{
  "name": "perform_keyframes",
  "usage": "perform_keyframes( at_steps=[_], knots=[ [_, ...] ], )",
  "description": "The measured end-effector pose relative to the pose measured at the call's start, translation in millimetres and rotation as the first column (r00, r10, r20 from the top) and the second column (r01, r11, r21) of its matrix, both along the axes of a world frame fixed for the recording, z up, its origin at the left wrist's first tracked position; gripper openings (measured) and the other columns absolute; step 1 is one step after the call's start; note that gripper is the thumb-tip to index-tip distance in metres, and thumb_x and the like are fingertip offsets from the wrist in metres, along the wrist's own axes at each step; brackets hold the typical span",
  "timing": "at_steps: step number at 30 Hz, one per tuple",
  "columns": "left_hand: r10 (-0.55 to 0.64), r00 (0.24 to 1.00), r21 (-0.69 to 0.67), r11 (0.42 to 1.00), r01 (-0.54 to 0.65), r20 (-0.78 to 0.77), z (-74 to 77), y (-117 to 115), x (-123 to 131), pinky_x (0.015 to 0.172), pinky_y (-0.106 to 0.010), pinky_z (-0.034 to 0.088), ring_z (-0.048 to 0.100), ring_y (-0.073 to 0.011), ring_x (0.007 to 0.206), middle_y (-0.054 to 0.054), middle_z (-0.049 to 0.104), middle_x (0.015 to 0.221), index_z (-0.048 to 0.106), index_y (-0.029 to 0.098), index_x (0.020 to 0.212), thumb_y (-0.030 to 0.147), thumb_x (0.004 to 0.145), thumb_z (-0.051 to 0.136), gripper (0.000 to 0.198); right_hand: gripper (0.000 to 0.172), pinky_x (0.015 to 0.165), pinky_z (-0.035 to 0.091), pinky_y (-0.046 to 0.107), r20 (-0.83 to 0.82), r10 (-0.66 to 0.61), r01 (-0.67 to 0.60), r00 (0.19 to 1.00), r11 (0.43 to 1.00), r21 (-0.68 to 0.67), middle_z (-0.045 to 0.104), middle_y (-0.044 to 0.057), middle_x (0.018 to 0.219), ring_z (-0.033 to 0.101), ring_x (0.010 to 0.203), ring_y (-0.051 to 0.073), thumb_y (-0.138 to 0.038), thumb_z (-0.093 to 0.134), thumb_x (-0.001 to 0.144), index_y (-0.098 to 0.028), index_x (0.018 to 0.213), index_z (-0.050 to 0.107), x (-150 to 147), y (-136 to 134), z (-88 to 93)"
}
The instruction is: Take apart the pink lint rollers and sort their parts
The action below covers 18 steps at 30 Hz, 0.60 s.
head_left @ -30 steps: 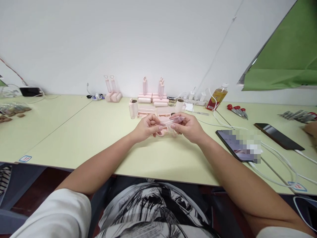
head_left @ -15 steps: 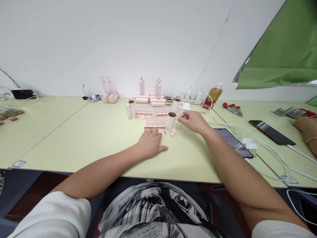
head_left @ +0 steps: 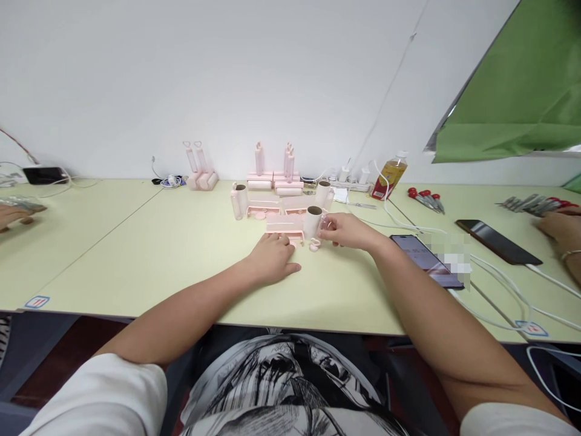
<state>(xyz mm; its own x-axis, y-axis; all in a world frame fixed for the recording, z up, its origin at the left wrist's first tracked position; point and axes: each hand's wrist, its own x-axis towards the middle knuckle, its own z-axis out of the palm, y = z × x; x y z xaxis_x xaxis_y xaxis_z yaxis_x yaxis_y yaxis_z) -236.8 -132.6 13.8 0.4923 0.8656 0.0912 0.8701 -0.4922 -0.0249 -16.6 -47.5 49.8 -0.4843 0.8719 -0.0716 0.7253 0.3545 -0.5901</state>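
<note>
My left hand (head_left: 271, 257) lies palm down on the table with the thumb stretched out, its fingertips at the front edge of an opened pink case (head_left: 284, 224). My right hand (head_left: 348, 231) is closed, thumb and fingertips pinching a translucent pink tube (head_left: 324, 221), mostly hidden by the fingers. Just left of it stands a white roll (head_left: 313, 224) with a brown cardboard core. A small pink end piece (head_left: 314, 244) lies in front of the roll. Another white roll (head_left: 323, 192) and a third one (head_left: 242, 195) stand behind, beside more opened pink cases (head_left: 263, 206).
Assembled pink rollers (head_left: 275, 180) stand along the wall, with two more (head_left: 203, 175) to the left. A drink bottle (head_left: 390, 175), a phone (head_left: 424, 260), cables and red-tipped tools (head_left: 426, 198) are on the right. Other people's hands (head_left: 560, 233) show at both sides.
My right hand has come down and slightly towards me, close beside the front roll. My left hand has shifted slightly left. Another person's hand has appeared at the far left.
</note>
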Motion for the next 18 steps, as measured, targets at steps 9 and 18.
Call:
perform_keyframes(
  at_steps=[9,18],
  knots=[
    [-0.018,0.963,0.158,0.987,-0.026,0.27,6.5,11,-14,0.09,-0.043,0.042,0.057,-0.0283,0.102,-0.01,0.065,0.108,0.066,0.021,0.116,0.041,0.091,0.051,0.036,0.04,0.056,0.05,0.025,0.038,0.11,-0.098,0.993,0.967,-0.234,0.067,0.002,0.077,0.064,0.064,0.016,-0.032,0.075,0.07,-0.018,0.104,0.06,14,15,-11.7],
    [0.128,0.942,0.049,0.987,-0.15,0.311,-4.1,38,-41,0.11,-0.056,0.029,0.032,-0.0362,0.14,-0.011,0.035,0.156,0.044,0.026,0.145,0.06,0.092,0.041,0.063,0.043,0.055,0.048,0.023,-0.131,0.107,-0.154,0.986,0.891,-0.428,0.065,0.002,0.084,0.06,0.067,0.013,-0.03,0.077,0.066,-0.018,0.104,0.061,35,31,-16.5]
  ],
)
